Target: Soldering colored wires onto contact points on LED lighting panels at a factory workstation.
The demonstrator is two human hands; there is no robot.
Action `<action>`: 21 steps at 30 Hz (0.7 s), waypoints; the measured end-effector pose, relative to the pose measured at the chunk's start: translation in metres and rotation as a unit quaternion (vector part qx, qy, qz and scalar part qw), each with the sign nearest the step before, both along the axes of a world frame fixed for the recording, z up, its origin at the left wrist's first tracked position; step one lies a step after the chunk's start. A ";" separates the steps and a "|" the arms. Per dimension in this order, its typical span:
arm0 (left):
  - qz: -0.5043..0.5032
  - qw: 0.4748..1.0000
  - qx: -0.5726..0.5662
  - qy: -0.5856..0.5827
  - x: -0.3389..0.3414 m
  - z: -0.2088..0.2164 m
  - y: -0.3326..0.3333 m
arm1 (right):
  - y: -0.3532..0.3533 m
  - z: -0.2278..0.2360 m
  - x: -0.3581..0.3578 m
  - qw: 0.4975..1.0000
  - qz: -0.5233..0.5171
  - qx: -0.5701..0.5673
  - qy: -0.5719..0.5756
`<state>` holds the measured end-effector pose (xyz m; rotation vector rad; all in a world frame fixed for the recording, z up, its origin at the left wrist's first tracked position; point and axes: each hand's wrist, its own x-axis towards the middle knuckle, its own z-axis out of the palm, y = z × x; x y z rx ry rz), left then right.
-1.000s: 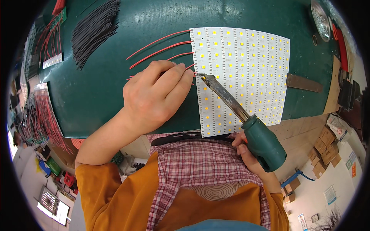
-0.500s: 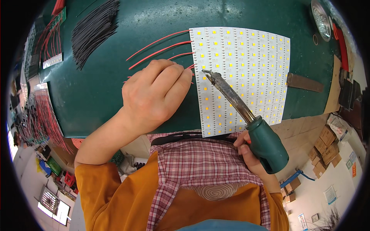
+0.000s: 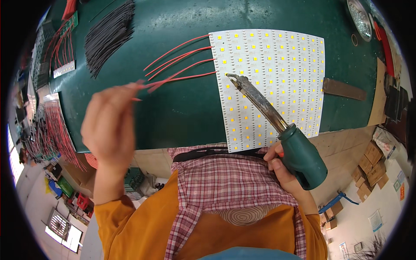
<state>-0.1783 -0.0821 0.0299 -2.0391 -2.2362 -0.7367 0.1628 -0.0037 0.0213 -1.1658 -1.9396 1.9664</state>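
Note:
A white LED board (image 3: 260, 97) with rows of yellow LEDs lies on the green table. Several red wires (image 3: 182, 43) run from its left edge toward the left. My left hand (image 3: 108, 125), blurred by motion, is off to the left of the board. Its closed fingers pinch red wires (image 3: 141, 86), whose ends poke out at the fingertips; how many is hidden. A green-handled soldering iron (image 3: 303, 156) slants over the board, its tip above the LEDs near the left edge. My right hand (image 3: 281, 169), partly hidden behind the handle, is closed on it.
A bundle of black wires (image 3: 108, 39) lies at the upper left. Boards with red wires (image 3: 56, 130) are stacked along the left edge. A brown strip (image 3: 344, 90) touches the board's right side. A metal bowl (image 3: 359, 19) stands at the far right.
My left hand has moved left, away from the board's edge, uncovering a wire on the board there. The board has shifted slightly; the soldering iron has stayed nearly in place.

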 end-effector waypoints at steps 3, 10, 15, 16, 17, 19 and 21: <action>-0.117 0.991 0.047 -0.050 0.034 -0.008 0.015 | 0.000 0.006 -0.010 0.999 0.017 -0.006 -0.041; -0.112 0.991 0.078 -0.010 0.052 -0.052 0.030 | -0.005 0.000 -0.003 0.998 -0.002 0.047 -0.039; -0.110 0.990 0.086 0.006 0.053 -0.053 0.031 | -0.009 0.000 -0.005 0.999 -0.027 0.021 -0.001; -0.106 0.990 0.087 0.015 0.054 -0.054 0.032 | -0.011 -0.002 -0.005 0.998 -0.055 -0.001 0.004; -0.102 0.991 0.088 0.024 0.055 -0.055 0.033 | -0.012 -0.003 -0.005 0.996 -0.083 -0.022 0.010; -0.099 0.991 0.083 0.027 0.057 -0.054 0.033 | -0.011 0.000 -0.008 0.996 -0.079 -0.039 0.014; -0.096 0.992 0.080 0.030 0.058 -0.054 0.033 | -0.012 -0.001 -0.006 0.996 -0.074 -0.053 0.019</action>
